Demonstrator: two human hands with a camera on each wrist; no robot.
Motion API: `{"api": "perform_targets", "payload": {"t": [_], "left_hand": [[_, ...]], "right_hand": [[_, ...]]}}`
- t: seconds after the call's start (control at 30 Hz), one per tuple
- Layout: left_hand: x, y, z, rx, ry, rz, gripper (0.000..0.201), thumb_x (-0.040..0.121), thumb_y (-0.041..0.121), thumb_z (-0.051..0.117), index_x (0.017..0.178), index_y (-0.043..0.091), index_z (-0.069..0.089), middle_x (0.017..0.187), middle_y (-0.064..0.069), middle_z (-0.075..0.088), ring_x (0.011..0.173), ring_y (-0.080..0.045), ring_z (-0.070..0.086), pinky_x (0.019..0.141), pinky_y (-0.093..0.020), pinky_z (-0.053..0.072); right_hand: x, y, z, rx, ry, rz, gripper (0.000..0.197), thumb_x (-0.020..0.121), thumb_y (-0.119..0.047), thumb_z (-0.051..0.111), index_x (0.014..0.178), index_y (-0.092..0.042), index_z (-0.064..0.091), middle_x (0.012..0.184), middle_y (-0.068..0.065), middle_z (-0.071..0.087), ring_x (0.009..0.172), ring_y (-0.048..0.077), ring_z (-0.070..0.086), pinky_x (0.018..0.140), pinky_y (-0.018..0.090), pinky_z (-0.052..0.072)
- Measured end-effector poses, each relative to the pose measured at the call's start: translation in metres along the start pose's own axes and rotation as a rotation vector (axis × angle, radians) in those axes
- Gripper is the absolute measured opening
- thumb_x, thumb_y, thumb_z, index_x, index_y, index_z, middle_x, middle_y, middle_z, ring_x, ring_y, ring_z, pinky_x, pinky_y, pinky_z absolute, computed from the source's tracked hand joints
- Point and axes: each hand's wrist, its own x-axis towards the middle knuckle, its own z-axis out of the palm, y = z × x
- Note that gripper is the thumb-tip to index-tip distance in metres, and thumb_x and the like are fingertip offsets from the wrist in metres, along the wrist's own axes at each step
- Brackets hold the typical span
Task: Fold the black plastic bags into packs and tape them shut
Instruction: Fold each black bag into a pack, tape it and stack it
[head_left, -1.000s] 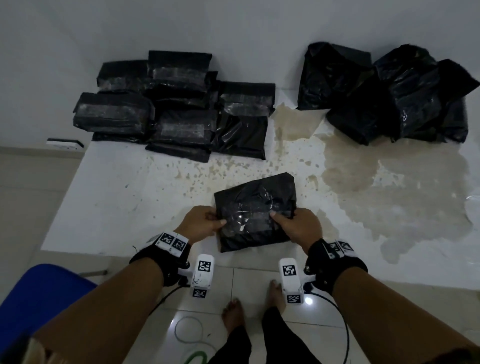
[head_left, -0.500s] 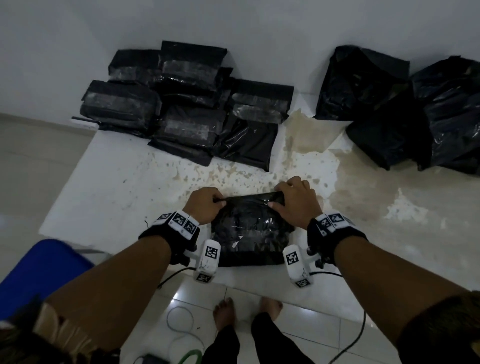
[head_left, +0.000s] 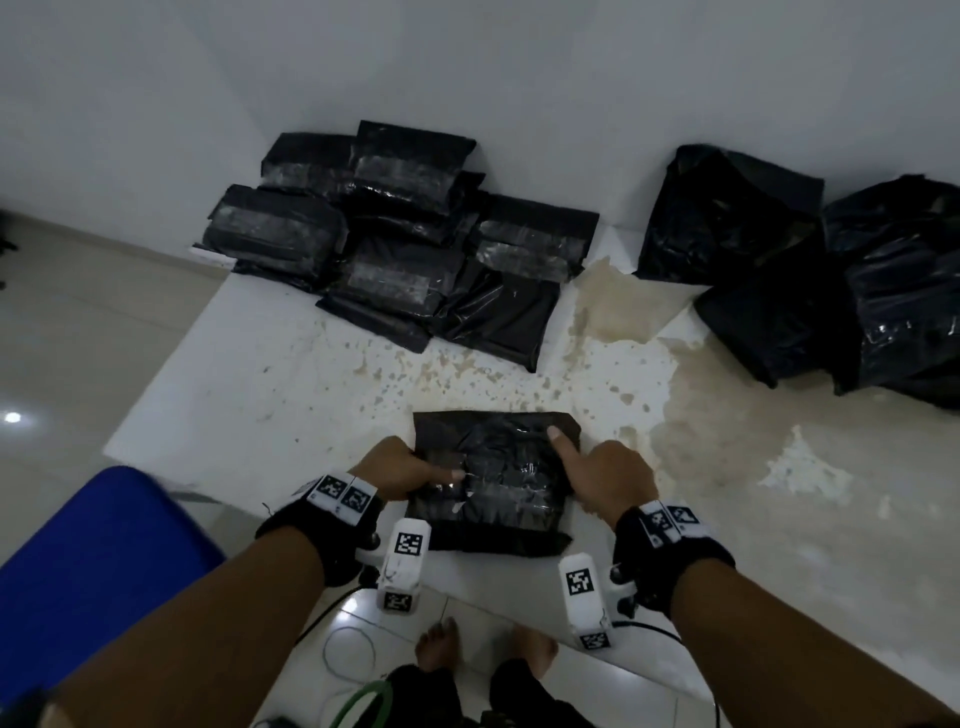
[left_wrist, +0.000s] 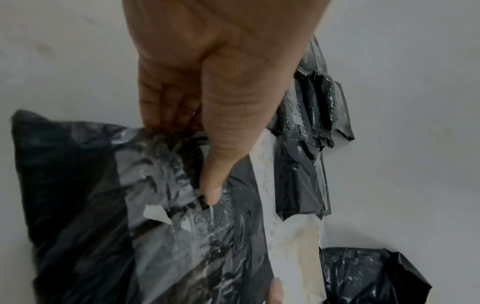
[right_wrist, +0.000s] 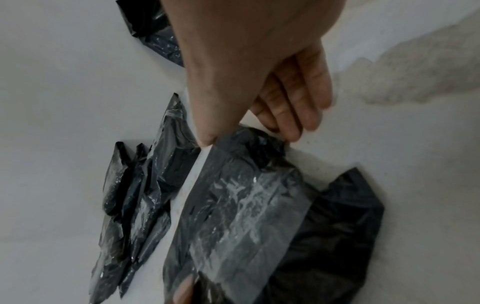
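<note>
Both hands have slid nearer along the folded black pack (head_left: 493, 483) at lower centre, left hand (head_left: 400, 470) and right hand (head_left: 608, 480) each pinching its side edges, thumbs pressing the clear tape (right_wrist: 241, 207).

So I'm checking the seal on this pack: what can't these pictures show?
- Underside of the black plastic pack: hidden against the white table in every view.
- Left hand fingers: tucked behind the pack's edge, head and left wrist views.
- Clear tape's near end: cut off by the right wrist frame edge.
- Loose black bags: cropped at the head view's right edge.
</note>
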Motion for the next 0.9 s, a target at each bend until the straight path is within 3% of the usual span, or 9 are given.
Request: {"api": "perform_targets", "payload": {"t": [0.13,0.23,0.3,0.43,0.53,0.6,0.73,0.9], "left_hand": [[-0.012,0.014,0.011,-0.09,-0.015,0.114,0.023,0.077,0.018,0.083,0.094,0.005,0.074,0.093,-0.014,0.075,0.089,-0.027,0.071,0.086,-0.042,0.058],[-0.021,0.025,0.017,-0.134,-0.048,0.211,0.025,0.088,0.012,0.071,0.113,0.007,0.067,0.106,-0.013,0.072,0.097,-0.026,0.069,0.081,-0.033,0.057],[-0.025,0.033,0.014,-0.146,-0.089,0.291,0.03,0.091,0.01,0.067,0.12,0.009,0.064,0.111,-0.007,0.072,0.102,-0.022,0.068,0.08,-0.024,0.055],[-0.032,0.064,-0.003,-0.201,-0.111,0.424,0.031,0.091,0.007,0.066,0.121,0.014,0.062,0.112,0.001,0.071,0.099,-0.01,0.069,0.078,-0.017,0.053],[-0.026,0.09,-0.022,-0.215,-0.098,0.47,0.024,0.092,0.007,0.065,0.116,0.008,0.065,0.108,-0.008,0.073,0.095,-0.015,0.07,0.08,-0.026,0.057],[-0.019,0.106,-0.034,-0.249,-0.088,0.466,0.021,0.092,0.01,0.065,0.112,0.003,0.067,0.109,-0.017,0.071,0.098,-0.026,0.069,0.089,-0.039,0.056],[-0.002,0.14,-0.056,-0.365,-0.098,0.473,0.014,0.094,0.014,0.063,0.106,0.009,0.069,0.1,-0.007,0.075,0.095,-0.023,0.071,0.085,-0.032,0.057],[0.028,0.184,-0.086,-0.45,-0.084,0.485,0.028,0.093,0.025,0.067,0.111,0.003,0.068,0.108,-0.014,0.073,0.105,-0.029,0.068,0.096,-0.043,0.053]], "right_hand": [[-0.003,0.001,0.003,0.177,-0.038,0.029,0.095,0.072,-0.091,0.042,0.066,0.0,0.071,0.056,0.009,0.069,0.052,0.024,0.069,0.062,0.039,0.062],[-0.01,-0.001,-0.001,0.321,-0.062,0.06,0.079,0.074,-0.082,0.055,0.073,-0.005,0.07,0.064,0.01,0.071,0.056,0.024,0.07,0.056,0.034,0.061],[-0.016,-0.001,-0.003,0.442,-0.074,0.07,0.075,0.074,-0.081,0.057,0.082,-0.008,0.071,0.077,0.009,0.073,0.067,0.025,0.071,0.055,0.031,0.057],[-0.025,-0.006,-0.007,0.826,-0.154,-0.053,0.045,0.08,-0.064,0.064,0.095,-0.023,0.073,0.098,-0.003,0.074,0.09,0.014,0.069,0.074,0.027,0.052],[-0.019,-0.018,-0.006,1.074,-0.183,-0.159,0.045,0.077,-0.048,0.074,0.114,-0.024,0.07,0.113,-0.002,0.073,0.102,0.016,0.07,0.091,0.036,0.055],[-0.009,-0.029,-0.008,1.201,-0.202,-0.14,0.037,0.08,-0.033,0.075,0.115,-0.02,0.069,0.114,0.004,0.073,0.102,0.02,0.071,0.086,0.037,0.056],[0.013,-0.061,-0.016,1.353,-0.286,-0.103,0.039,0.082,-0.019,0.074,0.119,-0.015,0.064,0.115,0.009,0.072,0.102,0.027,0.071,0.076,0.04,0.059],[0.059,-0.114,-0.036,1.574,-0.119,-0.094,0.036,0.088,-0.006,0.066,0.124,-0.008,0.06,0.116,0.012,0.071,0.107,0.032,0.068,0.073,0.038,0.06]]}}
